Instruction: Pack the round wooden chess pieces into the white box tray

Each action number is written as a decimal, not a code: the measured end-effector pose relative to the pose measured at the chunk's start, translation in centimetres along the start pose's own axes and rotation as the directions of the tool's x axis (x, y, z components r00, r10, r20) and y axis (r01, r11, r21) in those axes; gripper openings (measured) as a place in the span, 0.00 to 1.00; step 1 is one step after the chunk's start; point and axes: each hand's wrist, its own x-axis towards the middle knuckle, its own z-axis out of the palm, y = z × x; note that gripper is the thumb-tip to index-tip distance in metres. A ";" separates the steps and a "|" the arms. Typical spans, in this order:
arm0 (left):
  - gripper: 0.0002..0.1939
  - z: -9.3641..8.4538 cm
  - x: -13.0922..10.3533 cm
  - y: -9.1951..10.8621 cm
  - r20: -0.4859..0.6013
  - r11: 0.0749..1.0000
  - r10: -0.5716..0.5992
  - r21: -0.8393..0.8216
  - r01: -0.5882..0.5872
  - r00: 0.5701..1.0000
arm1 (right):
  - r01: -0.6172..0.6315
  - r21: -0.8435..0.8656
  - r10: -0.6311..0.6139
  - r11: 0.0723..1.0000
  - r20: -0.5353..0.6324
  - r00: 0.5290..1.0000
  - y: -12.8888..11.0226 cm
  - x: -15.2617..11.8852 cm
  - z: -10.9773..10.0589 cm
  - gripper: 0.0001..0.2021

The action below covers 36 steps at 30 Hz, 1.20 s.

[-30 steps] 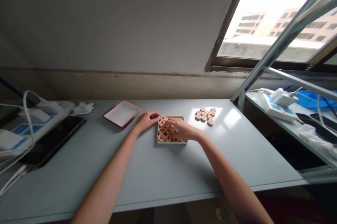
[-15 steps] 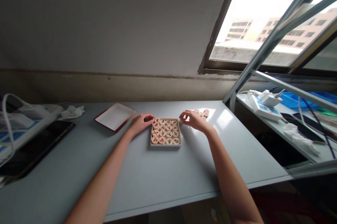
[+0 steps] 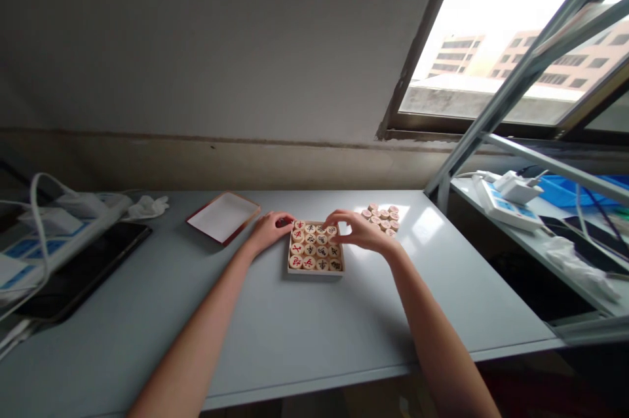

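A shallow open box (image 3: 314, 274) on the desk is filled with rows of round wooden Chinese chess pieces (image 3: 309, 249), marked in red and black. My left hand (image 3: 268, 233) curls at the box's back left corner, its fingers closed against the edge. Something dark red shows under those fingers, too small to make out. My right hand (image 3: 361, 231) reaches over the back right corner, thumb and forefinger around a Chinese chess piece (image 3: 331, 230). To the right, several loose Chinese chess pieces (image 3: 381, 218) lie in a group.
Back left lies the upturned box lid (image 3: 223, 218), white inside with red sides. A black tablet (image 3: 83, 270), power strip (image 3: 42, 247) and crumpled white tissue (image 3: 148, 206) occupy the left. A metal frame post (image 3: 443, 192) rises at the right, beside another desk with a power strip (image 3: 506, 203).
My right hand has moved left, from beside the box's back right corner to over its pieces, uncovering more of the loose group. My left hand stays at the box. The view has shifted slightly.
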 end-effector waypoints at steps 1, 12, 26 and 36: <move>0.14 0.0 0.0 0.0 0.000 1.000 0.004 -0.005 -0.004 1.000 | 0.058 0.074 -0.065 0.996 0.099 0.993 -0.9 0.5 0.7 0.12; 0.14 0.1 0.2 -0.3 -0.007 1.000 -0.009 -0.026 0.009 1.000 | 0.054 0.186 -0.087 0.981 0.174 0.981 -2.3 1.5 3.1 0.10; 0.14 0.0 0.0 0.1 -0.007 0.998 -0.068 0.005 0.068 0.998 | -0.309 -0.255 0.289 0.916 -0.113 0.951 4.7 -2.0 -1.7 0.06; 0.17 -0.1 -0.3 0.3 -0.012 0.997 -0.052 0.058 0.053 0.999 | -0.032 -0.248 -0.034 0.968 -0.255 0.966 0.7 0.6 1.3 0.14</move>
